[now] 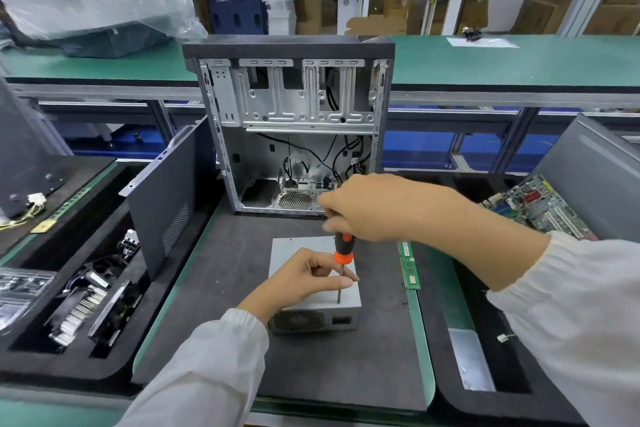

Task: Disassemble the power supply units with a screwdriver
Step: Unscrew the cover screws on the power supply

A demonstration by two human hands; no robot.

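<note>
Grey foam trays on my far left hold pulled parts: a heatsink and a fan, well apart from the work. Next across, the case side panel leans on edge beside the open computer case, and I judge a knock from my elbow could tip it.

Centre now: the power supply unit sits on the dark mat of the tabletop, vent grille facing me. My left hand rests on its top plate, thumb and forefinger pinching the bare shaft of the screwdriver to steady it. My right hand is curled round the top of the orange-and-black handle, blurred, so it looks to be turning.

The risks as I see them: the tip stands near the front edge of the lid, and I cannot tell whether it is seated in a screw head. If it is not, it could cam out, skid over the metal and catch my left fingers. The unit is only held by my palm, so torque could twist it on the mat.

Right of that, a memory stick lies just beside the unit, and a freed screw could roll towards it. Further right, a motherboard rests in a tray.
</note>
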